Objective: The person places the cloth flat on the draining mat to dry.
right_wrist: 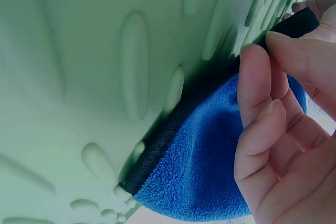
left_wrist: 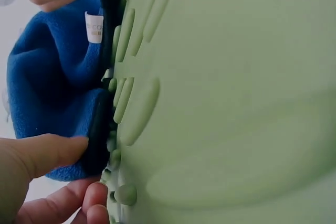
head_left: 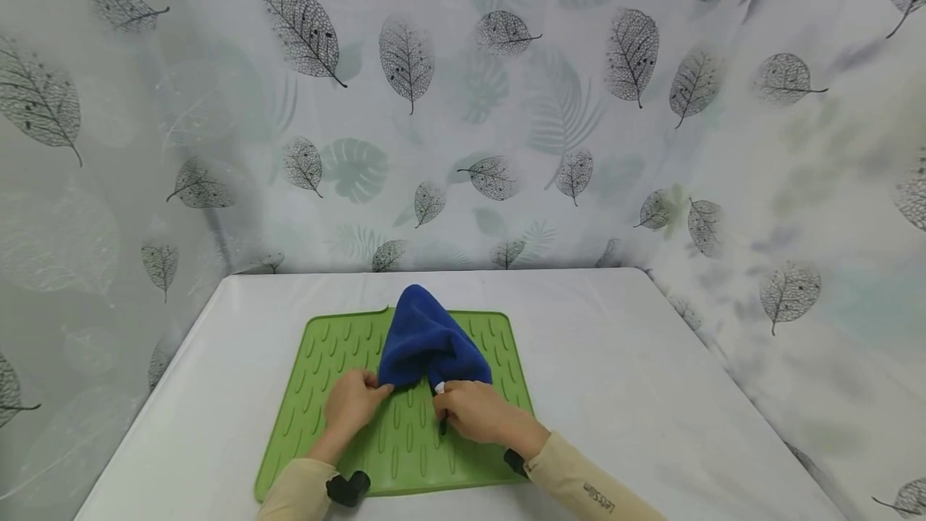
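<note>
A blue terry towel (head_left: 434,340) with a black edge band lies bunched into a peak on a green ribbed mat (head_left: 333,356). My left hand (head_left: 352,402) pinches its lower left corner; in the left wrist view the thumb (left_wrist: 63,150) lies over the black edge, with the other fingers below. My right hand (head_left: 470,410) grips the black edge near the middle, and a short dark end sticks out past the thumb in the right wrist view. A small white label (left_wrist: 94,27) shows on the towel between the hands.
The mat lies on a white table (head_left: 622,392), running towards its front edge. Behind and at both sides hangs a pale curtain (head_left: 463,127) with leaf prints. Black wrist straps (head_left: 349,489) sit at the cuffs of the beige sleeves (head_left: 589,485).
</note>
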A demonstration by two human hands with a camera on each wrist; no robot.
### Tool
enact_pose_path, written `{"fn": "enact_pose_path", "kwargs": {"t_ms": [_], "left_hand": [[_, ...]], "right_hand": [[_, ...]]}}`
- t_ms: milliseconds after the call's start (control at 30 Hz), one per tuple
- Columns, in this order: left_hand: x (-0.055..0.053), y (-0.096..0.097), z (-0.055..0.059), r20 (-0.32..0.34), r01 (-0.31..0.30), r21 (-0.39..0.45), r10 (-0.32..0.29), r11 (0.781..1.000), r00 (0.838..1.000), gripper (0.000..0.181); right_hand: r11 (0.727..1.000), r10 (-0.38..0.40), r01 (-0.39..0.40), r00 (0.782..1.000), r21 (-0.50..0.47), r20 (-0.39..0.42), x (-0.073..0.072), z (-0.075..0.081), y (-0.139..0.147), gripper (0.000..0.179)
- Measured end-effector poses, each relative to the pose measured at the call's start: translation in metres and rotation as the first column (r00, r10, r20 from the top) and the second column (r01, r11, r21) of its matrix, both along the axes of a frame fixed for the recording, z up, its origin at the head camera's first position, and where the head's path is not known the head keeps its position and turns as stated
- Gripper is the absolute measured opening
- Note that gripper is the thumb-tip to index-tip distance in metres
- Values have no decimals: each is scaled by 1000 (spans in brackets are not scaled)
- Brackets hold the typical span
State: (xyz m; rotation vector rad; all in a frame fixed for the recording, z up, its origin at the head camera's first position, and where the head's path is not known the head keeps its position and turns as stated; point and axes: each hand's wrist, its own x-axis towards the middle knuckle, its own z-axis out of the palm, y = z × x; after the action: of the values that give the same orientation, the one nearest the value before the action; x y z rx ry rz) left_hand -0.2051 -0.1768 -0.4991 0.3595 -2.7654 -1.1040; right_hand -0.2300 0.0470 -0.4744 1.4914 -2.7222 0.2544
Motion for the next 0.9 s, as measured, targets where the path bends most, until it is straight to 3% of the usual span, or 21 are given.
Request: {"fn": "enact_pose_path", "kwargs": {"t_ms": [233,367,467,600,767,900], "left_hand": [[1,-10,4,-15,8,81,-6,997,1000,16],[1,-16,10,-14,8,144,-6,990,1000,22],[0,-19,15,-20,-25,233,30,972,999,23],[-1,-23,21,-38,-87,385,110,919,993,21],[-3,-28,28,-64,-135,549,203,825,977,20],[-3,-32,33,-98,-155,641,281,752,955,20]], "right_hand": [[999,12,-10,999,-51,31,-3,3,13,17],[996,32,-27,998,-87,49,-4,10,24,18],[995,27,-20,997,-100,72,-5,15,33,19],[991,4,12,993,-136,118,-7,23,47,19],[977,4,24,992,-213,128,-11,33,64,20],[967,-4,31,994,-254,105,-14,38,75,21]]}}
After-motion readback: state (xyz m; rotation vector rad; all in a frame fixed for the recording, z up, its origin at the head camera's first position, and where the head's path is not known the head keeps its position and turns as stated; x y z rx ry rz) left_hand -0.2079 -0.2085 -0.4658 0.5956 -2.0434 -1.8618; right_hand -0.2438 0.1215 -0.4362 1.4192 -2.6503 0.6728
